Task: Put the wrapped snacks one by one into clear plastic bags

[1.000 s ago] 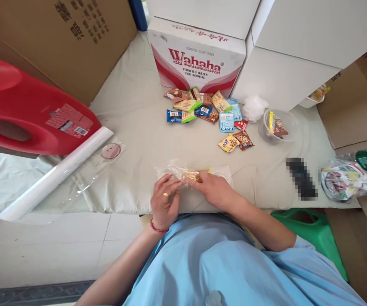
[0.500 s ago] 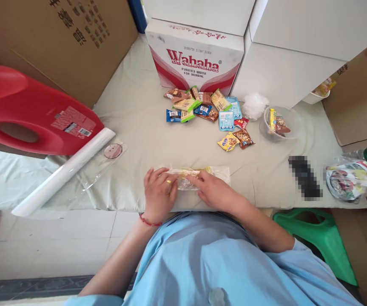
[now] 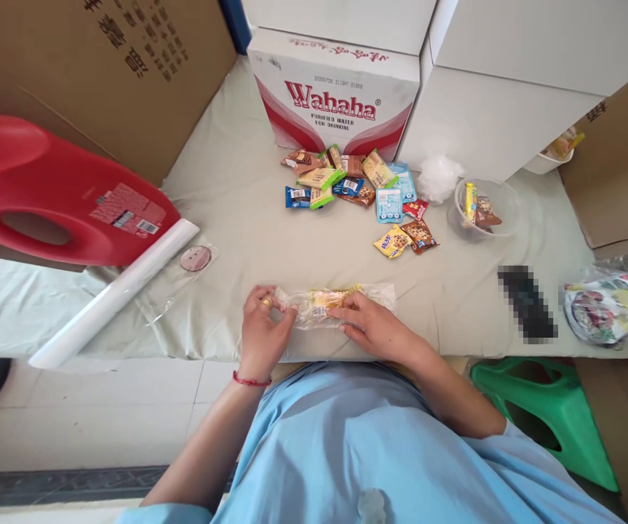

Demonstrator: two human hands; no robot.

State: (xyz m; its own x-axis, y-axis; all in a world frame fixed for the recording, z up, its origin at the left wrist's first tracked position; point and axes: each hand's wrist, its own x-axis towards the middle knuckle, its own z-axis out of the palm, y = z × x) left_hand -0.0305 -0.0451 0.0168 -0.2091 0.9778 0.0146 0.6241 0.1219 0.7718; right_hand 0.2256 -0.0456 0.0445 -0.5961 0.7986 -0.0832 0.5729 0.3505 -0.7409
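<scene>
At the table's near edge lies a yellow snack packet (image 3: pixel 322 300) inside crinkled clear plastic wrap (image 3: pixel 300 311), which reaches out past it on both sides. The wrap's left end is pinched between the thumb and fingers of my left hand (image 3: pixel 264 327), which wears a ring. My right hand (image 3: pixel 376 327) is closed over the packet's right part, its fingertips pressing on packet and wrap and hiding some of both. Beyond my hands sits a loose pile of small snack packets (image 3: pixel 340 178), with a yellow packet (image 3: pixel 393 241) and a brown packet (image 3: pixel 421 236) nearest me.
A roll of clear film (image 3: pixel 117 291) lies at the left beside a red jug (image 3: pixel 62 196). A Wahaba-style white and red carton (image 3: pixel 335 109) stands behind the pile. To the right are a clear bowl (image 3: pixel 504 211), crumpled white plastic (image 3: pixel 438 178) and a pixelated dark object (image 3: pixel 526 304).
My left hand has shifted slightly left and now pinches the wrap's left end, uncovering more of the yellow packet. My right hand stays nearly in place on the packet.
</scene>
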